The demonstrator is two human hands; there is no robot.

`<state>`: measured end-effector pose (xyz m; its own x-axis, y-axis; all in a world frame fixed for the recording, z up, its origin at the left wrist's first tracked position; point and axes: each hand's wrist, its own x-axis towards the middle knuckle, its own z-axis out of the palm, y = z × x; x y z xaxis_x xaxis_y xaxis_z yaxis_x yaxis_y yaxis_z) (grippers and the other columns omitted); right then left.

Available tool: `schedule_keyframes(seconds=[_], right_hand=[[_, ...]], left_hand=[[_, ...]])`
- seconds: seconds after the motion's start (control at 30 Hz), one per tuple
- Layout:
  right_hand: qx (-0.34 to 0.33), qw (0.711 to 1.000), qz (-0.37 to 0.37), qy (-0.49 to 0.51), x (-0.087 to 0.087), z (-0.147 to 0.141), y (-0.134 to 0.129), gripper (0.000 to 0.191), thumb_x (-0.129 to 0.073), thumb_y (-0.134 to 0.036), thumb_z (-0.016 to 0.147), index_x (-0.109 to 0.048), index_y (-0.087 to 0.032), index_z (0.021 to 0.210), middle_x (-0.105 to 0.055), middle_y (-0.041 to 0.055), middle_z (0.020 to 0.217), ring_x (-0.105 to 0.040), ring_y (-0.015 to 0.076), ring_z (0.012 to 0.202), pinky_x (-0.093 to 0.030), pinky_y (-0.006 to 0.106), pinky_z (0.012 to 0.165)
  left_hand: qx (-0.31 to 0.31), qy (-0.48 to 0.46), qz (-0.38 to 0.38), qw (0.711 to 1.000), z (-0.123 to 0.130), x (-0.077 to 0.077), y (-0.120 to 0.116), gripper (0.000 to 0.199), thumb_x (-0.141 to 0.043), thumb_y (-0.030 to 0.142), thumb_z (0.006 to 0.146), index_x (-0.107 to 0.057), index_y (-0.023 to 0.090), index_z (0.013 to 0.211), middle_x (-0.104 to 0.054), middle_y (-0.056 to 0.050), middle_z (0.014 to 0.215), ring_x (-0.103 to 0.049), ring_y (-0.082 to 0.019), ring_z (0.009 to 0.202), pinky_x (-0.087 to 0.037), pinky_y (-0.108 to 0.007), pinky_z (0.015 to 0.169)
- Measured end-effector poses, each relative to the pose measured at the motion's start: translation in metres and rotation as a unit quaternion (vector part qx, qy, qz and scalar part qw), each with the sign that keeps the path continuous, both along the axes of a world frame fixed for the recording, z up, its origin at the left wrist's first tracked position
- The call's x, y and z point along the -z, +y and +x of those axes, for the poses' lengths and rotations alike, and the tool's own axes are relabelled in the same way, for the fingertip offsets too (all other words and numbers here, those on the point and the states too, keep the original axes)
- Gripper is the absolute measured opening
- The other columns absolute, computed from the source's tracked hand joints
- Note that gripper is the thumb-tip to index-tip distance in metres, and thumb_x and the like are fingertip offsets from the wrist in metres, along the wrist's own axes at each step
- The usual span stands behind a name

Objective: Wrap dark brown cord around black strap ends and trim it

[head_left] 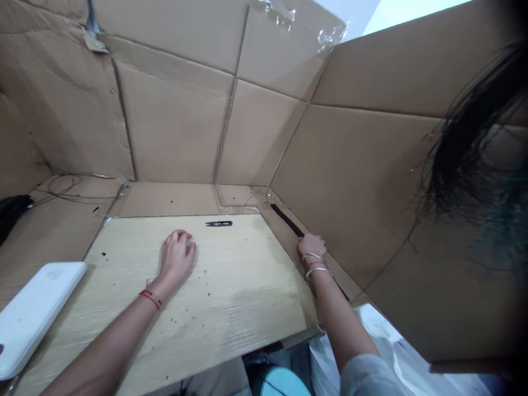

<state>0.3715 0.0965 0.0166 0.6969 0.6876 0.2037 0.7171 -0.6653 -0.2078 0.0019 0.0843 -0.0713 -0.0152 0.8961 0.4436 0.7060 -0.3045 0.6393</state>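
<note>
My right hand (pixel 312 246) is closed round a long flat black strip (pixel 286 219) at the right edge of the work board. One end of the strip points away toward the corner of the cardboard. A thin dark length shows behind my wrist, and my palm hides the middle. On the pale board (pixel 247 275) rests my left hand (pixel 177 253), fingers loosely bent, thumb apart, with nothing in it. Beyond it, near the board's far edge, lie small black thread snips (pixel 219 224), touched by neither hand.
Cardboard walls (pixel 173 121) rise behind and on the right. A white power bank-like device (pixel 37 313) lies at the left. Thin dark strands (pixel 61 190) and a black bundle (pixel 12 214) sit at far left. Dark crumbs dot the board. Below is a light-blue round object (pixel 280 382).
</note>
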Motion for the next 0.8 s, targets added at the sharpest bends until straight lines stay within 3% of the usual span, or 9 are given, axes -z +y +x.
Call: schedule_keyframes(seconds=[0.1, 0.2, 0.33, 0.4, 0.47, 0.63, 0.7, 0.8], right_hand=[[-0.031, 0.997, 0.030, 0.058, 0.002, -0.010, 0.002, 0.035, -0.061, -0.031, 0.093, -0.058, -0.009, 0.121, -0.059, 0.0136, 0.122, -0.060, 0.0231, 0.109, -0.052, 0.042, 0.094], [-0.086, 0.984, 0.092, 0.125, 0.004, -0.037, 0.008, 0.035, -0.058, -0.032, 0.095, -0.056, -0.011, 0.123, -0.059, 0.0118, 0.118, -0.061, 0.0217, 0.105, -0.052, 0.042, 0.091], [-0.201, 0.928, 0.176, 0.261, -0.001, -0.083, 0.007, 0.036, -0.054, -0.030, 0.096, -0.047, -0.011, 0.126, -0.061, 0.0092, 0.102, -0.061, 0.0165, 0.084, -0.052, 0.033, 0.077], [-0.273, 0.873, 0.194, 0.354, -0.006, -0.108, 0.002, 0.040, -0.051, -0.032, 0.095, -0.040, -0.011, 0.128, -0.061, 0.0066, 0.090, -0.058, 0.0138, 0.068, -0.050, 0.029, 0.066], [-0.347, 0.801, 0.190, 0.449, -0.011, -0.133, -0.005, 0.043, -0.053, -0.040, 0.092, -0.039, -0.016, 0.125, -0.060, 0.0028, 0.084, -0.056, 0.0127, 0.064, -0.049, 0.026, 0.060], [-0.467, 0.617, 0.126, 0.621, -0.016, -0.194, -0.022, 0.040, -0.066, -0.048, 0.080, -0.055, -0.017, 0.101, -0.062, 0.0056, 0.089, -0.058, 0.0127, 0.071, -0.051, 0.026, 0.067], [-0.483, 0.565, 0.108, 0.660, -0.013, -0.215, -0.029, 0.038, -0.066, -0.047, 0.081, -0.057, -0.017, 0.104, -0.063, 0.0058, 0.090, -0.059, 0.0130, 0.074, -0.052, 0.026, 0.070], [-0.493, 0.515, 0.090, 0.696, -0.003, -0.238, -0.037, 0.036, -0.065, -0.044, 0.084, -0.058, -0.019, 0.109, -0.064, 0.0053, 0.093, -0.059, 0.0125, 0.073, -0.052, 0.026, 0.071]], left_hand=[[0.017, -0.035, 0.002, 0.999, 0.002, -0.002, -0.003, 0.020, -0.050, 0.029, 0.086, -0.064, 0.018, 0.096, -0.058, -0.014, 0.109, -0.055, -0.033, 0.109, -0.040, -0.051, 0.101], [0.027, -0.075, 0.003, 0.997, 0.001, -0.005, -0.005, 0.017, -0.052, 0.027, 0.085, -0.064, 0.019, 0.094, -0.058, -0.013, 0.108, -0.054, -0.033, 0.109, -0.039, -0.052, 0.102], [0.042, -0.147, -0.006, 0.988, 0.000, -0.009, -0.008, 0.014, -0.055, 0.026, 0.083, -0.064, 0.020, 0.091, -0.058, -0.013, 0.108, -0.053, -0.033, 0.111, -0.036, -0.054, 0.105], [0.060, -0.196, -0.018, 0.979, 0.002, -0.013, -0.009, 0.014, -0.057, 0.028, 0.083, -0.065, 0.020, 0.091, -0.059, -0.012, 0.106, -0.054, -0.031, 0.109, -0.038, -0.052, 0.104], [0.092, -0.251, -0.036, 0.963, 0.004, -0.017, -0.010, 0.016, -0.058, 0.032, 0.085, -0.067, 0.021, 0.092, -0.062, -0.011, 0.105, -0.057, -0.029, 0.105, -0.043, -0.049, 0.100], [0.214, -0.398, -0.102, 0.886, 0.002, -0.031, -0.008, 0.035, -0.059, 0.047, 0.088, -0.071, 0.020, 0.106, -0.069, -0.013, 0.115, -0.063, -0.025, 0.108, -0.050, -0.038, 0.091], [0.239, -0.452, -0.117, 0.851, -0.003, -0.037, -0.007, 0.045, -0.059, 0.054, 0.087, -0.069, 0.020, 0.116, -0.067, -0.013, 0.123, -0.063, -0.025, 0.111, -0.052, -0.036, 0.089], [0.253, -0.517, -0.126, 0.808, -0.013, -0.048, -0.006, 0.052, -0.057, 0.059, 0.087, -0.066, 0.021, 0.121, -0.064, -0.013, 0.129, -0.063, -0.026, 0.113, -0.055, -0.034, 0.083]])
